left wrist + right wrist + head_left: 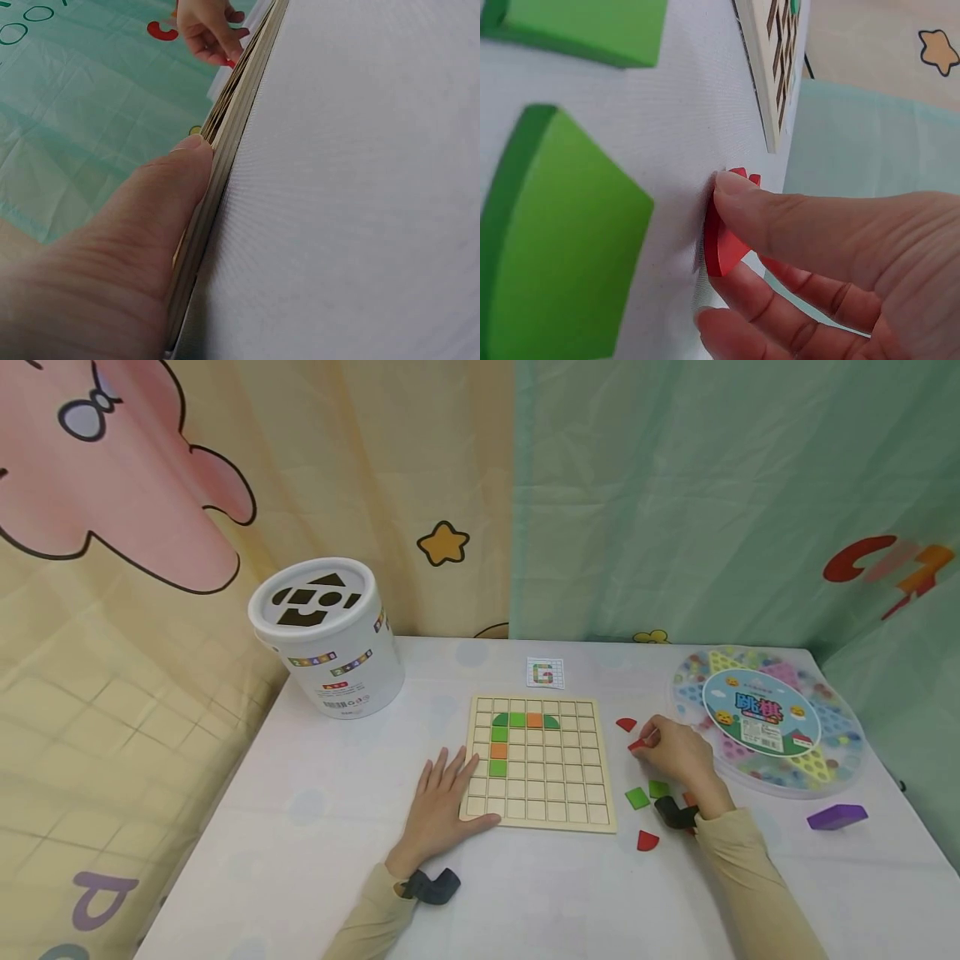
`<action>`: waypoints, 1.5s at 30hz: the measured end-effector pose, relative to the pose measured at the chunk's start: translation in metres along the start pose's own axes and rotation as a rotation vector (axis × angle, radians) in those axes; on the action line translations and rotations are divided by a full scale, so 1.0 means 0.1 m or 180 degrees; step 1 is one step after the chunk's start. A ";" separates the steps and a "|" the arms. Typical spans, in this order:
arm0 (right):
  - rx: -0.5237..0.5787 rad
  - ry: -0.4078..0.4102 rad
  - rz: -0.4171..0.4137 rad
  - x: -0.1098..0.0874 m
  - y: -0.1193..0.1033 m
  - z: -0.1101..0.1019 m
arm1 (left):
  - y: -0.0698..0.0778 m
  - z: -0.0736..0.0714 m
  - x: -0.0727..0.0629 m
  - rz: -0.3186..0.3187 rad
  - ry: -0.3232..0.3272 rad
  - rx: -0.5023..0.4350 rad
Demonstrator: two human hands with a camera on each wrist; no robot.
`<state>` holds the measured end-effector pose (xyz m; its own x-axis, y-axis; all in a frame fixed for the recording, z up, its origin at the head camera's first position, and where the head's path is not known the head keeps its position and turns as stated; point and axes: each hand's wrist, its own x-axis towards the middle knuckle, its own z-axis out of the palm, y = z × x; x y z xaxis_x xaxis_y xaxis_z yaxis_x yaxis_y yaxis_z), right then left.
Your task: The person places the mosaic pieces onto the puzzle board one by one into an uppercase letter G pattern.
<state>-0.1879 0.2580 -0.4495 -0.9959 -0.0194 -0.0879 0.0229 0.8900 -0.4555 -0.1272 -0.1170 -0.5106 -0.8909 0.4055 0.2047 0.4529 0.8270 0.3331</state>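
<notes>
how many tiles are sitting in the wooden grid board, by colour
green tiles: 5
orange tiles: 2
total in the wooden grid board: 7

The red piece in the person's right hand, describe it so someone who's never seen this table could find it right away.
Start at the wooden grid board in the middle of the white table. Just off its right edge, the right hand pinches the red piece between thumb and fingers. Other red pieces lie loose nearby, one above and one below; only this one is held.
</notes>
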 end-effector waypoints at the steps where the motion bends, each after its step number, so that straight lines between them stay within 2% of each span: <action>1: -0.0003 0.0011 -0.0008 0.00 0.00 0.00 | 0.00 0.00 0.00 -0.0001 -0.0001 0.0003; 11: -0.0015 0.0167 -0.0066 -0.05 0.01 0.02 | 0.01 -0.01 0.00 -0.0004 0.0003 0.0019; 18: 0.0051 0.0179 -0.0117 -0.12 -0.09 0.05 | -0.01 0.02 0.00 0.0018 0.0025 0.0028; 28: 0.0324 0.0347 -0.0607 -0.25 -0.44 0.28 | -0.02 0.03 0.01 -0.0066 -0.0067 0.0020; 38: 0.0474 0.0126 -0.0883 -0.32 -0.92 0.56 | -0.02 0.04 0.01 -0.0089 -0.0084 0.0054; 45: 0.0627 0.0011 -0.1009 -0.35 -1.14 0.77 | -0.01 0.02 0.01 -0.0089 -0.0089 0.0044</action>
<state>-0.1493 0.1217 -0.4624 -0.9565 -0.2782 0.0876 -0.2707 0.7353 -0.6213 -0.1289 -0.1162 -0.5125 -0.9039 0.3926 0.1695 0.4274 0.8434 0.3256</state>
